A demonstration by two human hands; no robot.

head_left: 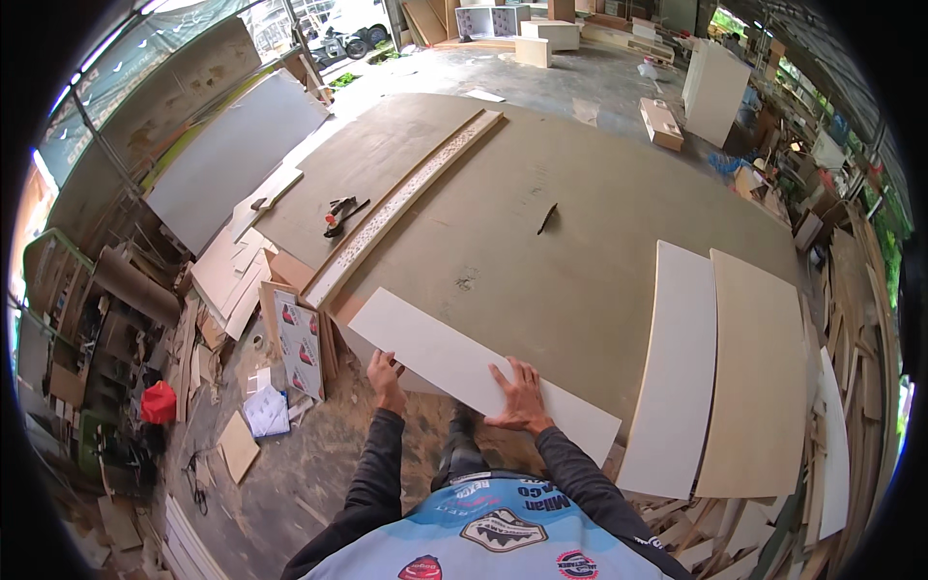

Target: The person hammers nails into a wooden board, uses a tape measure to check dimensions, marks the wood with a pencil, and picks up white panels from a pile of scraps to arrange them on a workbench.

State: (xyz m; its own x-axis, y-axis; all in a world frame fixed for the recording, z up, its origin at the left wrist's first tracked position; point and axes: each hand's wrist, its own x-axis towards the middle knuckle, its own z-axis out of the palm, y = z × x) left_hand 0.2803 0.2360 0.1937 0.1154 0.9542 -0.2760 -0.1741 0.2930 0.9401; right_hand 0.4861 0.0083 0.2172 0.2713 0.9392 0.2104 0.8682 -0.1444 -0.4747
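A long white board (454,353) lies slantwise along the near edge of the big worktable (580,280). My right hand (522,398) rests on its right half with the fingers spread over the white face. At the left part of its near edge is my left hand (387,385), fingers curled; whether they pinch the edge or some small thing cannot be made out. Part of another pale panel (418,383) shows below the board, between my hands. Farther off lie a long narrow frame-like piece (406,203), a dark slim tool (548,218) and a red-and-black hand tool (338,217).
On the table's right side are a white panel (670,367) and a cream panel (759,377). Patterned sheets (298,343) lean at the table's left corner. Offcuts, a red bag (159,402) and scissors (200,493) lie on the left; stacked wood strips (855,319) line the right.
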